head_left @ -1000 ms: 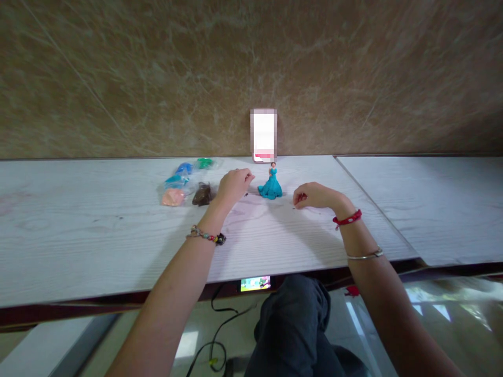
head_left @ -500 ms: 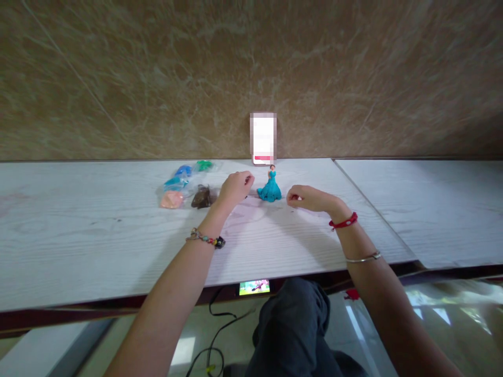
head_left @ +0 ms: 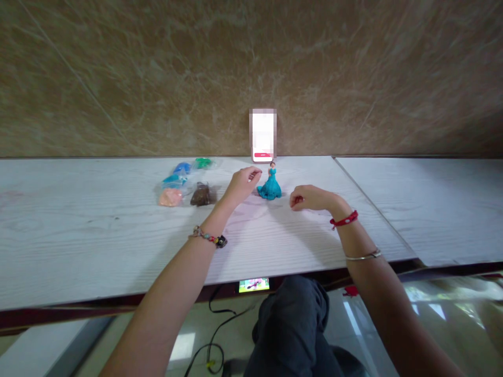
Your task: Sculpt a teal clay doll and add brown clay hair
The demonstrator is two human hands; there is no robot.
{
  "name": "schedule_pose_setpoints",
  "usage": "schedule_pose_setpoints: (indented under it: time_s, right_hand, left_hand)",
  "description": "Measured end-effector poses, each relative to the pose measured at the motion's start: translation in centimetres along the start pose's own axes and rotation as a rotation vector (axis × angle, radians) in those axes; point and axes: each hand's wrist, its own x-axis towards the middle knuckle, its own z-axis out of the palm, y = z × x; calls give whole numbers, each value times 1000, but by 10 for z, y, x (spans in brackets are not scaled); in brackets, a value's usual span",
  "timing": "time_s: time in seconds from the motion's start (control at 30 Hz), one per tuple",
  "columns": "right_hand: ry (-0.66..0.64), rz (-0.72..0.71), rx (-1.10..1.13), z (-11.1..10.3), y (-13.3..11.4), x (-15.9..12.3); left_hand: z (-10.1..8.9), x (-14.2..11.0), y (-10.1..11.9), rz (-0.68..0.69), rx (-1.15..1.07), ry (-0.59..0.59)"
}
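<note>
One bare left hand [head_left: 244, 185], fingers bent toward the thumb, just beside a small upright figurine [head_left: 270, 188] of clay-like stuff in a flared turquoise gown; one bare right hand [head_left: 312, 198], loosely curled, a little apart from its other side. Hands well separated, wrists bent inward, perhaps to frame the figurine without knocking it. Cannot tell of anything pinched in either, nor of contact between left hand and figurine. Stands nearer the far edge of the white wood-grained bench [head_left: 98, 246] than the near edge, on a wide hem, probably for balance. At the far edge behind, a lit phone [head_left: 262, 133] with a blurred screen, apparently propped against the brown marbled wall [head_left: 353, 78] so as to face the near edge. Leftward, toward the far edge, clear plastic bags of soft-looking stuff: green bag [head_left: 203, 163], blue bag [head_left: 182, 168], turquoise bag [head_left: 174, 181], peach bag [head_left: 170, 197], brown bag [head_left: 200, 195]; likely grouped for easy left-hand reach.
</note>
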Motion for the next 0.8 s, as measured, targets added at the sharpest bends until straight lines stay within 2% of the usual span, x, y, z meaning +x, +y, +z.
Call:
schedule_pose_setpoints:
  time_s: [0.17, 0.23, 0.33, 0.43, 0.57, 0.7, 0.8]
  right_hand:
    - [-46, 11, -13, 2, -3, 0]
    - [-1, -15, 14, 1, -5, -2]
    - [198, -81, 157, -3, -8, -3]
    - [430, -127, 409, -7, -10, 1]
    - [668, -89, 655, -7, -10, 18]
    - [899, -24, 565, -3, -15, 33]
    - [979, 8, 420, 0, -25, 36]
  left_hand:
    - [1, -2, 2, -6, -17, -11]
    - [1, -1, 2, -18, -50, -5]
    - [4, 1, 6, -47, -169, 29]
    - [8, 4, 14, -85, -366, 44]
    - [15, 9, 23, -105, -563, -2]
    - [21, 11, 19, -76, -594, 19]
    - [22, 13, 14, -70, -586, 38]
